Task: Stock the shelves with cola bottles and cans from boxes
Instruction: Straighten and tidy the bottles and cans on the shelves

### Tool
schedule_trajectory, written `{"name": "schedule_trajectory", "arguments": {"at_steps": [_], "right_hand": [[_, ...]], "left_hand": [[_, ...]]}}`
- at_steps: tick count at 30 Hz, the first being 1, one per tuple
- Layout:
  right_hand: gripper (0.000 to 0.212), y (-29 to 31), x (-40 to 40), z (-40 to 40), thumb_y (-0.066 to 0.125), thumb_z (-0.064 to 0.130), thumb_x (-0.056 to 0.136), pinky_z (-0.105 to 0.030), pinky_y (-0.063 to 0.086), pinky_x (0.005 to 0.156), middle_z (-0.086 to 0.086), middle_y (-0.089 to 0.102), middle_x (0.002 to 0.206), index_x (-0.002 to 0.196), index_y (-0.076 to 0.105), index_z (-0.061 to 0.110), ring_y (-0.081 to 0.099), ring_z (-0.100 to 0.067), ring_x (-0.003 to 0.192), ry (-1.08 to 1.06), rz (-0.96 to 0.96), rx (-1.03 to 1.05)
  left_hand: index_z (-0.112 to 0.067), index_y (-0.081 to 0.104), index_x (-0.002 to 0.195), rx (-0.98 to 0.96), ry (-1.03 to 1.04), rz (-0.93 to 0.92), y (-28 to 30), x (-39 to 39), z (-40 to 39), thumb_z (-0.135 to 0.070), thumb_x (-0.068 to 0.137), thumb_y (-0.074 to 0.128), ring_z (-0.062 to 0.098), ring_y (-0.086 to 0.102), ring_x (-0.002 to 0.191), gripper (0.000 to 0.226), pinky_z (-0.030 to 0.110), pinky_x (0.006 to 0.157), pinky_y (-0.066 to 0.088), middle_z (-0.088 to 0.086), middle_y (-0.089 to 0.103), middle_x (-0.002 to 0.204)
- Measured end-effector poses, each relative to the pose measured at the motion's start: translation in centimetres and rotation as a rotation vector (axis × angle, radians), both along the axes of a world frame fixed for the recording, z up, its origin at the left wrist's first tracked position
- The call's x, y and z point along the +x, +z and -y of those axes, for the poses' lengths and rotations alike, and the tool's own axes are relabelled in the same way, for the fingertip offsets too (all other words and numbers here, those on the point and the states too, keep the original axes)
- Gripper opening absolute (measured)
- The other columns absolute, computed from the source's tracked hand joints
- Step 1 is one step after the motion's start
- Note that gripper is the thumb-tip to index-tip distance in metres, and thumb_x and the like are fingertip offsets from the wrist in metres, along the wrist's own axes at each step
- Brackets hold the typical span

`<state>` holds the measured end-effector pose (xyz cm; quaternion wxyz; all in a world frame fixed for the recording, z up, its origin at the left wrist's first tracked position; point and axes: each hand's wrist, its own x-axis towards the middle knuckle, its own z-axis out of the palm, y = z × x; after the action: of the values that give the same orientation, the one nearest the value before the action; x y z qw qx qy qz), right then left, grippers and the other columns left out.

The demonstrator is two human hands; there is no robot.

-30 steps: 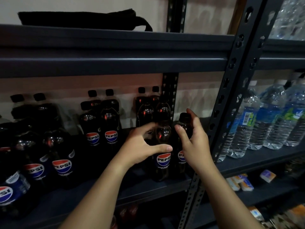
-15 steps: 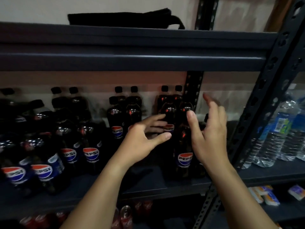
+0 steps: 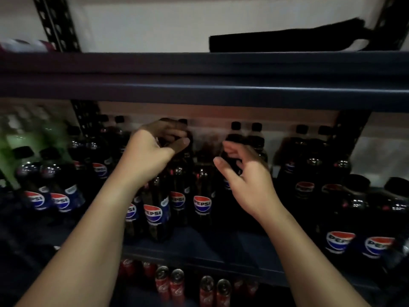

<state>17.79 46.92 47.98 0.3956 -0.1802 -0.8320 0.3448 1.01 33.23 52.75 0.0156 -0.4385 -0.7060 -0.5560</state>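
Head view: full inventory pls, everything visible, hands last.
Pepsi bottles: many, exact count unclear, dark with black caps and red-white-blue labels, upright in rows on the middle shelf.
Red cans: several, red with silver tops, on the shelf below.
Green bottles: blurred, count unclear, far left of the middle shelf.
Black item: one, flat, on the top shelf at right.
Shelf rack: dark metal, perforated uprights.
Left hand: fingers curled over a bottle top in the back rows; whether it grips is unclear.
Right hand: fingers loosely curled, holding nothing, in front of the bottles.
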Motion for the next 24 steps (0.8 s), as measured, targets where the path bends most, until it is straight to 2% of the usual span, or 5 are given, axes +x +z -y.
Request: {"name": "schedule_trajectory", "arguments": {"at_steps": [3, 8, 13, 18, 24], "right_hand": [[0.051, -0.8, -2.2, 0.3, 0.068, 0.038, 0.095, -0.010, 0.042, 0.090, 0.007, 0.056, 0.135, 0.141, 0.053, 0.024, 0.053, -0.005, 0.122, 0.001, 0.043, -0.062], [0.051, -1.2, -4.3, 0.5, 0.074, 0.036, 0.091, -0.028, 0.051, 0.097, 0.006, 0.061, 0.123, 0.138, 0.056, 0.024, 0.059, -0.008, 0.113, -0.034, 0.081, -0.151], [0.048, -1.5, -5.0, 0.2, 0.073, 0.037, 0.091, -0.030, 0.053, 0.095, 0.001, 0.066, 0.120, 0.135, 0.058, 0.024, 0.063, -0.012, 0.108, -0.076, 0.101, -0.166], [0.039, -1.2, -5.1, 0.1, 0.069, 0.028, 0.095, -0.005, 0.045, 0.075, 0.004, 0.068, 0.108, 0.131, 0.062, 0.015, 0.063, -0.006, 0.092, -0.071, 0.105, -0.130], [0.041, -1.7, -4.6, -0.3, 0.066, 0.030, 0.098, -0.032, 0.053, 0.094, -0.008, 0.067, 0.122, 0.135, 0.059, 0.013, 0.065, -0.021, 0.110, -0.090, 0.102, -0.065]], "left_hand": [[-0.029, 0.071, 0.118, -0.282, 0.028, -0.024, 0.6, -2.3, 0.7, -0.025, 0.086, 0.083, -0.001, 0.064, 0.100, 0.035, 0.016, 0.087, 0.050, -0.020, 0.070, 0.109], [-0.026, 0.070, 0.125, -0.687, 0.008, -0.102, 0.6, -5.0, 0.0, -0.041, 0.079, 0.086, 0.015, 0.069, 0.108, 0.051, 0.036, 0.101, 0.054, -0.005, 0.074, 0.115], [-0.028, 0.071, 0.123, -0.745, -0.011, -0.174, 0.9, -5.2, -0.7, -0.052, 0.078, 0.084, 0.016, 0.068, 0.102, 0.053, 0.037, 0.098, 0.054, -0.007, 0.074, 0.104], [-0.029, 0.073, 0.114, -0.733, -0.016, -0.248, 1.5, -4.7, -1.3, -0.045, 0.083, 0.082, 0.018, 0.065, 0.103, 0.037, 0.041, 0.101, 0.052, -0.009, 0.066, 0.101], [-0.019, 0.069, 0.125, -0.713, -0.076, -0.166, 1.5, -4.4, -2.1, -0.040, 0.084, 0.082, 0.016, 0.069, 0.090, 0.048, 0.040, 0.095, 0.056, 0.001, 0.070, 0.115]]}}
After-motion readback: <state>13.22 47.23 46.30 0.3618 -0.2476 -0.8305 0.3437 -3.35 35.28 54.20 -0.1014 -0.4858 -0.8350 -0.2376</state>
